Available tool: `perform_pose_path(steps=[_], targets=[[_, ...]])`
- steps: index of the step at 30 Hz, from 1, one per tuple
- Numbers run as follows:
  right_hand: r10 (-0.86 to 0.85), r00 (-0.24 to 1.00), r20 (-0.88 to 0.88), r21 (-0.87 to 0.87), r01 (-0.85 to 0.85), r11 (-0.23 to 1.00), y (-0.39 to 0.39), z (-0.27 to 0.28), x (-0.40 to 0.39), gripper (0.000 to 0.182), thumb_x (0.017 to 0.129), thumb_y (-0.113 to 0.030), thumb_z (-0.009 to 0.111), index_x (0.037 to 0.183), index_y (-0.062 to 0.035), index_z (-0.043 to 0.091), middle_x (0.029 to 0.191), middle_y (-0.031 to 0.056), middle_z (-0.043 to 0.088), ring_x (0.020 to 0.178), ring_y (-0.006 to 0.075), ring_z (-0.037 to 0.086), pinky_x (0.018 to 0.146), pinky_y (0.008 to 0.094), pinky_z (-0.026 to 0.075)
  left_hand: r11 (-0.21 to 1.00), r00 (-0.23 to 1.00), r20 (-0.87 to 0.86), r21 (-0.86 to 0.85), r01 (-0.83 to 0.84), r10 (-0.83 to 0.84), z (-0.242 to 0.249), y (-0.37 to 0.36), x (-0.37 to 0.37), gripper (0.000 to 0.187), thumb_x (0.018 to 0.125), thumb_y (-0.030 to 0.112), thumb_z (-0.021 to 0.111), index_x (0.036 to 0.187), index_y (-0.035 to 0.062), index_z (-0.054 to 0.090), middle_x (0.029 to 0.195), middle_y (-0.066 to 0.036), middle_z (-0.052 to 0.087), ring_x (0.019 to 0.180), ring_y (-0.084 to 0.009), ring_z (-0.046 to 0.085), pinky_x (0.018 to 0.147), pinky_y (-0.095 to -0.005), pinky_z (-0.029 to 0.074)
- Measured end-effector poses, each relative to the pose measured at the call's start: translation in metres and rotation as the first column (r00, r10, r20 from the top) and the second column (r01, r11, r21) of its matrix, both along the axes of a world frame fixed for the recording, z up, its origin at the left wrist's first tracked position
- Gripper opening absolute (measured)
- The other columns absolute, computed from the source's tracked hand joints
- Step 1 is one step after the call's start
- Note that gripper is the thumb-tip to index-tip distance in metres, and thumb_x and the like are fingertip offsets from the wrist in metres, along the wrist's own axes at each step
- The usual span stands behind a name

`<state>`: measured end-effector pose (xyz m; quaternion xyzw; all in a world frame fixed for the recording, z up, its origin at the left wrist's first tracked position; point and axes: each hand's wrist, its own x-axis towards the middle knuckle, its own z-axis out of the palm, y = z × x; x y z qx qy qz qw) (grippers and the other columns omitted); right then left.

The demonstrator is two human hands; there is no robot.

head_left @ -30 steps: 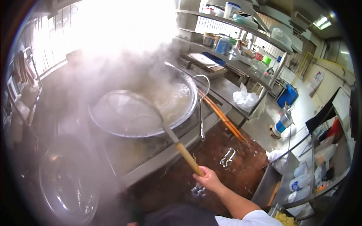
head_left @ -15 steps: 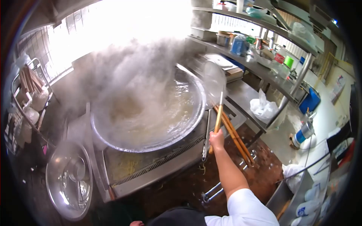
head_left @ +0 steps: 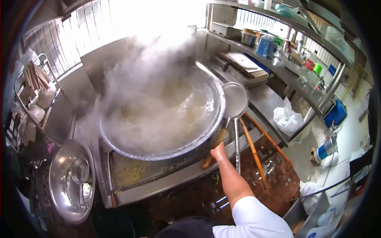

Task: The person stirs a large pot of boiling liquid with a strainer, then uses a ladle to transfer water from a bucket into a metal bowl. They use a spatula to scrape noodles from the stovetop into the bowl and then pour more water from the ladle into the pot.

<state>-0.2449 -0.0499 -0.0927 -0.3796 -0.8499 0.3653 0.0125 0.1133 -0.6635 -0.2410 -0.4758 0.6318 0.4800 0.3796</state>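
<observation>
My right hand (head_left: 218, 152) is closed around the wooden handle of a round mesh strainer (head_left: 235, 100). The strainer's head lies just right of the rim of a very large metal pot (head_left: 163, 155). Steam rises thickly from the pale bubbling liquid inside and hides part of it. A long metal handle (head_left: 237, 146) runs close beside the strainer. Two long bamboo sticks (head_left: 254, 154) slant down over the stove's edge, right of my forearm. My left hand is out of view.
A metal basin (head_left: 54, 186) with a ladle (head_left: 81, 170) inside stands at lower left. Pale noodle-like strands (head_left: 135, 173) lie on the stove's front. To the right are a loaded shelf (head_left: 222, 37), a white plastic bag (head_left: 286, 117) and a wet brown floor (head_left: 198, 194).
The strainer's head has come down beside the pot rim, and its handle now tilts toward the lower left. My right hand moved slightly left and down. My left hand left the view.
</observation>
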Motion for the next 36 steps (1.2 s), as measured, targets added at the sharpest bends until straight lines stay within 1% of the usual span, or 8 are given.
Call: perform_pose_path(steps=[8,13,15,18,27,31,34,36], targets=[[0.105,0.994,0.043,0.420,-0.113,0.901,-0.027,0.048,0.019,0.075,0.074,-0.036,0.069,0.137,-0.0089,0.038,0.131,0.0158,0.045,0.126,0.0331,0.042,0.097,0.0471,0.041,0.997,0.985,-0.162,-0.036,-0.071,0.064,0.051,0.005,-0.019,0.020,0.087,0.031,0.062,0.087,0.0108,0.064,0.074,-0.004,0.062,0.057,-0.0156,0.055,0.046,-0.0313,0.042],[0.229,0.946,-0.230,0.512,-0.083,0.855,-0.017,0.037,0.045,0.069,0.074,-0.037,0.070,0.131,-0.0069,0.046,0.133,0.0179,0.045,0.122,0.0354,0.044,0.100,0.0471,0.038,0.766,0.365,-0.914,-0.105,-0.634,0.176,0.067,-0.063,-0.058,0.038,0.098,0.039,0.047,0.072,0.0111,0.049,0.063,0.000,0.045,0.053,-0.0056,0.044,0.046,-0.0219,0.035],[0.304,0.883,-0.358,0.576,-0.048,0.816,-0.013,0.024,0.063,0.062,0.074,-0.031,0.072,0.125,-0.0032,0.051,0.127,0.0191,0.049,0.117,0.0362,0.048,0.100,0.0448,0.039,0.622,0.533,-0.747,-0.647,-0.442,-0.398,0.135,-0.051,-0.085,0.033,0.096,0.031,0.052,0.100,0.0002,0.062,0.087,-0.012,0.064,0.079,-0.0222,0.061,0.075,-0.0331,0.048],[0.316,0.848,-0.426,0.482,-0.083,0.872,-0.015,0.007,0.102,0.052,0.076,-0.022,0.071,0.121,-0.0018,0.055,0.124,0.0198,0.052,0.116,0.0360,0.048,0.100,0.0452,0.038,0.516,0.484,-0.632,-0.774,-0.367,-0.605,0.192,-0.024,-0.144,0.036,0.088,0.034,0.061,0.104,0.0029,0.063,0.094,-0.015,0.065,0.085,-0.0294,0.063,0.079,-0.0364,0.049],[0.349,0.904,-0.246,0.303,-0.270,0.914,-0.080,0.015,0.237,0.037,0.077,-0.015,0.069,0.109,0.0011,0.062,0.108,0.0170,0.063,0.104,0.0324,0.057,0.093,0.0400,0.045,0.466,0.324,-0.680,-0.706,-0.534,-0.658,0.189,-0.097,-0.257,0.037,0.081,0.031,0.067,0.106,0.0043,0.060,0.099,-0.018,0.062,0.096,-0.0351,0.059,0.084,-0.0428,0.047],[0.196,0.968,-0.158,0.130,-0.177,0.976,-0.118,0.009,0.296,0.034,0.078,-0.016,0.069,0.108,0.0006,0.062,0.097,0.0137,0.065,0.090,0.0246,0.063,0.083,0.0340,0.049,0.443,0.553,-0.577,-0.817,-0.370,-0.602,0.148,-0.236,-0.288,0.048,0.077,0.032,0.070,0.111,0.0010,0.059,0.104,-0.023,0.064,0.097,-0.0374,0.061,0.083,-0.0426,0.048],[0.092,0.987,-0.135,0.040,-0.087,0.995,-0.179,0.008,0.346,0.033,0.078,-0.019,0.070,0.104,0.0006,0.064,0.091,0.0115,0.067,0.082,0.0209,0.064,0.078,0.0321,0.051,0.965,0.827,-0.541,-0.262,0.004,-0.150,0.147,-0.283,-0.295,0.047,0.077,0.036,0.071,0.112,0.0067,0.058,0.090,-0.012,0.068,0.075,-0.0257,0.065,0.073,-0.0442,0.051],[0.153,0.988,0.011,-0.027,-0.153,0.988,-0.219,0.009,0.379,0.033,0.077,-0.021,0.073,0.102,-0.0009,0.065,0.092,0.0110,0.068,0.083,0.0192,0.065,0.077,0.0312,0.052,0.985,0.903,-0.416,0.165,-0.043,0.109,0.139,-0.293,-0.295,0.046,0.080,0.041,0.069,0.113,0.0117,0.057,0.084,-0.009,0.067,0.068,-0.0208,0.063,0.069,-0.0467,0.050]])
